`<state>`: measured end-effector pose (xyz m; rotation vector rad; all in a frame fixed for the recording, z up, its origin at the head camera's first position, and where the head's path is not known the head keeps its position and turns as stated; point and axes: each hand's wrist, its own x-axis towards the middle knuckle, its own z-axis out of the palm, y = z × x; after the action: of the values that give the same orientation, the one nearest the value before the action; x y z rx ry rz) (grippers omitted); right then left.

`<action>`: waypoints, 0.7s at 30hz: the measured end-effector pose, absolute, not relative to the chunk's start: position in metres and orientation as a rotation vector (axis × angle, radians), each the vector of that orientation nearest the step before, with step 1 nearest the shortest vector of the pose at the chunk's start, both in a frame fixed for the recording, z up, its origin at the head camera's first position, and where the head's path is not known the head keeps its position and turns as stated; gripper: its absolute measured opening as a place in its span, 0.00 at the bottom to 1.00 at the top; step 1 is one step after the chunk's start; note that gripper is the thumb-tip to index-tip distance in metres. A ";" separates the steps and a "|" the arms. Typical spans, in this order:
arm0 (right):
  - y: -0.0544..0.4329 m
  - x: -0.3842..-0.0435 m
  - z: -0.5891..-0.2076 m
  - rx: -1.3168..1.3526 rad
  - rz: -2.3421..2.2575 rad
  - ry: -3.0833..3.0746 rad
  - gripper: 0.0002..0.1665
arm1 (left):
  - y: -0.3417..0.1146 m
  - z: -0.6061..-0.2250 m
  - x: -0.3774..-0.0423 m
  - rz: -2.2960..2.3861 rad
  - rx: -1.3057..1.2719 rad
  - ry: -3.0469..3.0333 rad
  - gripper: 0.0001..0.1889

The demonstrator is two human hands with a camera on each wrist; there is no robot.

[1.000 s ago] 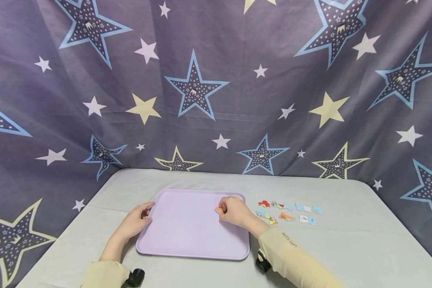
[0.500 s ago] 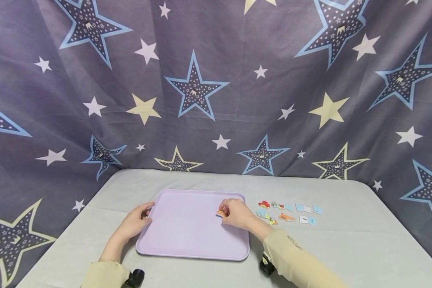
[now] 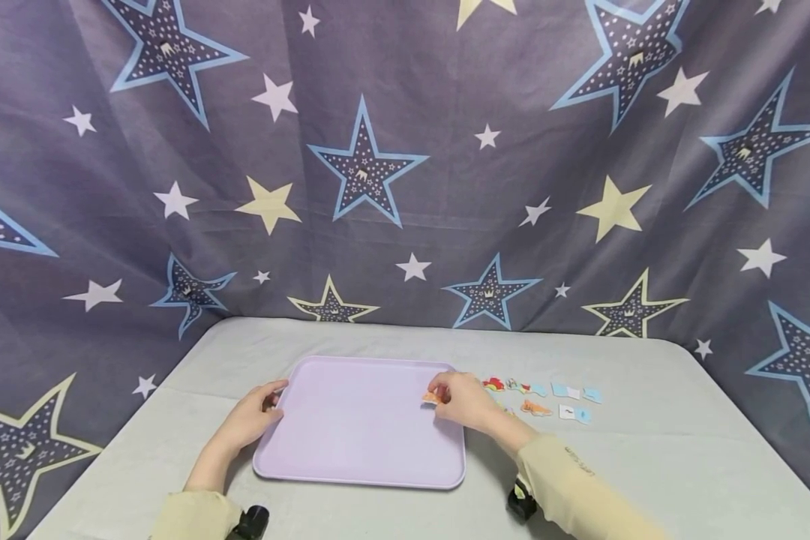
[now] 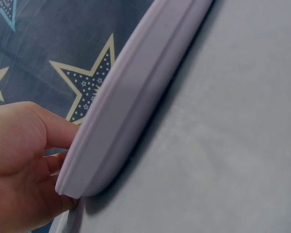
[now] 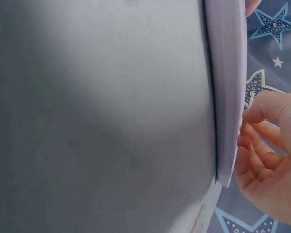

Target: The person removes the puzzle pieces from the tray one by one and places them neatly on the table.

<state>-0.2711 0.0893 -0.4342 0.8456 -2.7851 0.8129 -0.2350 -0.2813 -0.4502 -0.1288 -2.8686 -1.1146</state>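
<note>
A small orange puzzle-like piece [image 3: 430, 398] is pinched between the thumb and fingers of my right hand [image 3: 466, 401]. That hand is over the right part of a pale purple tray [image 3: 358, 435]. In the right wrist view, the right hand [image 5: 281, 145] appears beside the tray's side wall [image 5: 227, 73], and only a thin edge of the piece shows. My left hand [image 3: 251, 412] holds the tray's left rim. In the left wrist view, the left thumb [image 4: 63, 132] lies against the rim, with the other fingers partly hidden behind the tray wall [image 4: 111, 116].
Right of the tray lie several flat cut-out pieces: a red one [image 3: 493, 384], an orange one [image 3: 535, 408], and white-and-blue ones [image 3: 574, 413]. A grey cloth covers the table [image 3: 648, 465]. Behind it hangs a star-patterned curtain [image 3: 445, 195].
My right hand has moved right across the tray with the orange piece, toward the right rim. The left hand and the tray have stayed in place.
</note>
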 end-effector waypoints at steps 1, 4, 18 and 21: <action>0.091 -0.271 -0.433 0.849 0.822 -2.778 0.14 | -0.281 -0.450 -0.235 -1.110 -0.125 -2.869 0.27; 0.098 -0.269 -0.429 0.852 0.865 -2.762 0.14 | -0.281 -0.449 -0.234 -1.113 -0.125 -2.872 0.27; 0.151 -0.262 -0.421 0.702 0.874 -2.728 0.16 | -0.281 -0.450 -0.234 -1.113 -0.130 -2.863 0.27; 0.165 -0.259 -0.420 0.648 0.890 -2.746 0.17 | -0.282 -0.452 -0.235 -1.112 -0.130 -2.861 0.27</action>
<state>-0.2593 0.1647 -0.4204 0.6478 -2.7458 0.8905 -0.2353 -0.2820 -0.4518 -0.1296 -2.8610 -1.1120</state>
